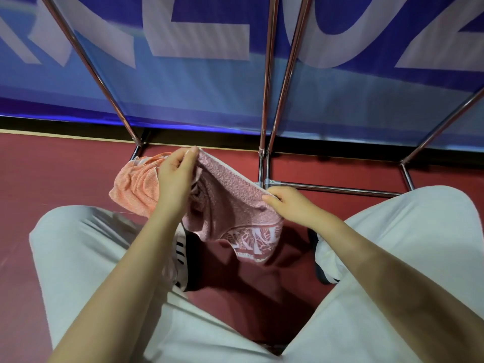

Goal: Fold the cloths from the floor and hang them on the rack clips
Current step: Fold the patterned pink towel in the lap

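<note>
Person crouched by the rack [267, 106], knees wide. Pink cloth [230, 205] held up off the red floor [52, 174] between both hands. Left hand [175, 179] pinches the far top corner; right hand [293, 205] grips the near end of the same top edge. Terry towel by the look: soft, light, no stiffness, sags in the middle, leaf-patterned border hanging lowest. Best held at corners, edge pulled taut, or it will bunch. Orange cloth [136, 184] lies crumpled on the floor, just left, behind the left hand. No clips in sight.
</note>
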`<state>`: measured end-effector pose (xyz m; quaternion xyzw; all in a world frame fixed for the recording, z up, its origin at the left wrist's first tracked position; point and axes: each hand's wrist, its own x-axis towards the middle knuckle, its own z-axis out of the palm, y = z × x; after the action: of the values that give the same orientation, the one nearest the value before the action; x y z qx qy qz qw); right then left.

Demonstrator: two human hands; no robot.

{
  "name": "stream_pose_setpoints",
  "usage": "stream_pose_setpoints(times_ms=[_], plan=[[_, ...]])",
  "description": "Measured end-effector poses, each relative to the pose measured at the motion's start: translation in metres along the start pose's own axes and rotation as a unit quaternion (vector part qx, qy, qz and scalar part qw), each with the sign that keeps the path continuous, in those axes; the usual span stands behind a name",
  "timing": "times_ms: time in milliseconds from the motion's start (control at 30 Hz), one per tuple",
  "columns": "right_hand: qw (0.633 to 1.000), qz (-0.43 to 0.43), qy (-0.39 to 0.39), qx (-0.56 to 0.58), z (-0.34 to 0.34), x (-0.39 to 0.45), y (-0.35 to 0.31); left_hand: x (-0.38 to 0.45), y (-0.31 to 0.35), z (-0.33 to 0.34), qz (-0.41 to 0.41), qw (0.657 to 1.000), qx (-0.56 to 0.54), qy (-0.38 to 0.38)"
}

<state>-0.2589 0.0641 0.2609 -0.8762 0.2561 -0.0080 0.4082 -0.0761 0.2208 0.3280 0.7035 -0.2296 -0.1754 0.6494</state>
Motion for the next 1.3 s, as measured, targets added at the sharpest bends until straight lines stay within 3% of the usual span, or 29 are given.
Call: stream_pose_setpoints(times_ms=[200, 467, 567, 767, 967, 1300], plan=[[0.997, 0.074, -0.024, -0.001, 0.007, -0.005, 0.016, 0.009, -0.001, -0.013, -0.091, 0.992, -0.066, 0.061], [0.99, 0.129, 0.022, 0.046, 0.006, -0.012, 0.03, 0.024, -0.009, -0.026, -0.178, 0.959, -0.175, 0.133], [0.983, 0.167, 0.037, 0.07, 0.006, -0.011, 0.032, 0.024, -0.013, -0.026, -0.194, 0.966, -0.107, 0.135], [0.938, 0.234, 0.093, 0.239, -0.001, -0.005, 0.034, 0.024, -0.024, -0.019, -0.158, 0.982, 0.024, 0.104], [0.914, 0.228, 0.124, 0.311, -0.004, -0.008, 0.006, 0.032, -0.035, -0.014, -0.149, 0.973, 0.046, 0.169], [0.912, 0.204, 0.196, 0.297, -0.013, 0.001, -0.01, 0.021, -0.052, 0.022, -0.188, 0.978, 0.08, 0.031]])
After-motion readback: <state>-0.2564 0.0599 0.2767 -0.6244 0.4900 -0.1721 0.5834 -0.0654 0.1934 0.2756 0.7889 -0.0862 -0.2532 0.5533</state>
